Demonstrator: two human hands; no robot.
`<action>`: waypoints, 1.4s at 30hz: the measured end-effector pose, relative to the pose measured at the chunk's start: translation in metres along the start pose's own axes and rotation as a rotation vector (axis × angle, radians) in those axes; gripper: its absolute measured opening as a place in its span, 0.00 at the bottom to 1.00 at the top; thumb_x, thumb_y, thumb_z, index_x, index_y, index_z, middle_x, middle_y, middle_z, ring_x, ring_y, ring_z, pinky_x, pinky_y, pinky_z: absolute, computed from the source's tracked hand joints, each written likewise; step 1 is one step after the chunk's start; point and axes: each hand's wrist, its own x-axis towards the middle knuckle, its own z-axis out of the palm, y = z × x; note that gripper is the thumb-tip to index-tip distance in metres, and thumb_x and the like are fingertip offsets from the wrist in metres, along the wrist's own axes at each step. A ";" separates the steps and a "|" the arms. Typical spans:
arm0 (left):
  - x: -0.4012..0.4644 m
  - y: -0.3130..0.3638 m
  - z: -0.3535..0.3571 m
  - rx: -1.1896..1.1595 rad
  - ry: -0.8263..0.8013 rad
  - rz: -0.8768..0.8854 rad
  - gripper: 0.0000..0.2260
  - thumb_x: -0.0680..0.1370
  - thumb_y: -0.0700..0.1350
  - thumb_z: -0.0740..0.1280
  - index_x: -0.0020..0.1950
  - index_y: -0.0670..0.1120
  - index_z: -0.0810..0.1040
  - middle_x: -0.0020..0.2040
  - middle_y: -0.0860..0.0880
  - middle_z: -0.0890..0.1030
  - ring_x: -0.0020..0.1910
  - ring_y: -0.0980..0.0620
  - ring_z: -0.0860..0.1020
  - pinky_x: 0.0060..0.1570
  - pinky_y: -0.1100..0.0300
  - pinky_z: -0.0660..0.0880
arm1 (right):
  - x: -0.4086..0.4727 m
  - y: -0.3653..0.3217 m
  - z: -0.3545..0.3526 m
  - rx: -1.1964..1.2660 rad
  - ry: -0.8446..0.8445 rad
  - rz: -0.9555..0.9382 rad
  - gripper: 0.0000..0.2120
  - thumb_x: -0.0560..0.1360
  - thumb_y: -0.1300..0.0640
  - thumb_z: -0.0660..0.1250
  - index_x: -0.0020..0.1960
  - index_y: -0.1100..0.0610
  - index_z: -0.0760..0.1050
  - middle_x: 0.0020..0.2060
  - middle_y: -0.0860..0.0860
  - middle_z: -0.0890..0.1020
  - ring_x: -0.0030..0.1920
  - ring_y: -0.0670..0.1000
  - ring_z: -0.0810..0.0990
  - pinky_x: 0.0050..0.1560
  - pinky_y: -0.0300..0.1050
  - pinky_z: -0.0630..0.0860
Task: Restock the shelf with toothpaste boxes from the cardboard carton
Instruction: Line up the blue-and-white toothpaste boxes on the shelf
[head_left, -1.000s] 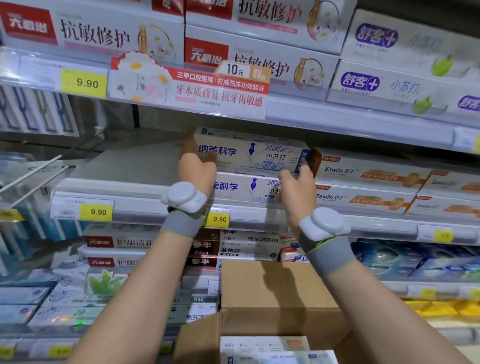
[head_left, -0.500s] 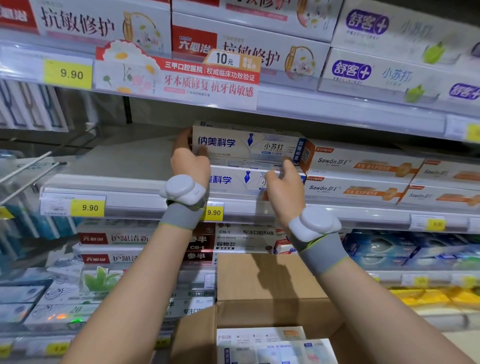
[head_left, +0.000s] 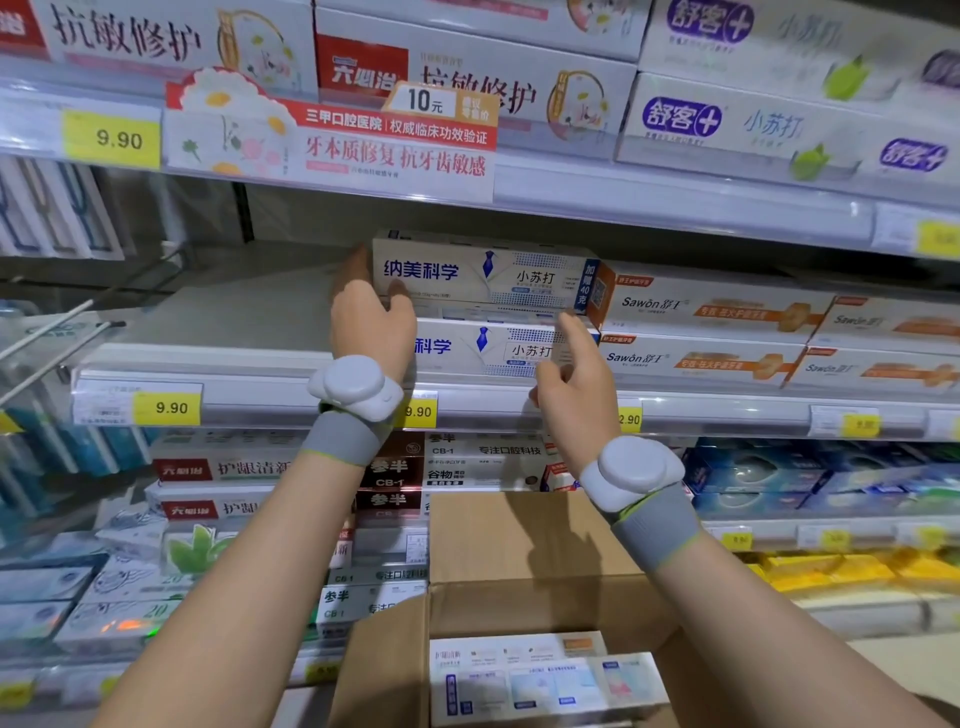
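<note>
Now my left hand (head_left: 371, 325) pinches the top toothpaste box's (head_left: 483, 273) left end, frame centre, on the shelf (head_left: 249, 400) | right hand (head_left: 574, 382) fingers apart, index touching its lower right corner | light, stiff, slick card; probably best held by ends | carton (head_left: 530, 551) below.

One head-worn wide-angle view, looking forward and slightly down, close on the grey metal shop shelf (head_left: 218, 332). Open brown cardboard carton (head_left: 524, 545) sits just below, nearest the lens.
</note>
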 end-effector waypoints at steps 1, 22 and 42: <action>-0.004 0.003 0.000 0.083 0.015 0.025 0.16 0.79 0.43 0.59 0.65 0.37 0.69 0.58 0.38 0.75 0.58 0.40 0.73 0.56 0.51 0.71 | -0.002 0.002 -0.001 0.015 0.013 -0.008 0.25 0.78 0.63 0.56 0.75 0.54 0.61 0.75 0.47 0.60 0.72 0.55 0.66 0.69 0.57 0.68; -0.122 0.009 0.041 0.428 -0.492 0.898 0.12 0.75 0.46 0.56 0.51 0.44 0.76 0.41 0.47 0.79 0.39 0.45 0.77 0.38 0.57 0.70 | -0.062 0.080 -0.044 -0.144 0.059 -0.023 0.12 0.75 0.68 0.59 0.55 0.60 0.76 0.49 0.50 0.78 0.50 0.49 0.77 0.54 0.53 0.77; -0.188 -0.038 0.036 0.643 -1.044 0.958 0.14 0.78 0.52 0.53 0.54 0.48 0.74 0.49 0.49 0.80 0.48 0.47 0.77 0.47 0.57 0.70 | -0.115 0.145 -0.079 -0.498 -0.634 -0.105 0.10 0.77 0.59 0.58 0.51 0.54 0.78 0.48 0.47 0.81 0.49 0.49 0.77 0.50 0.45 0.73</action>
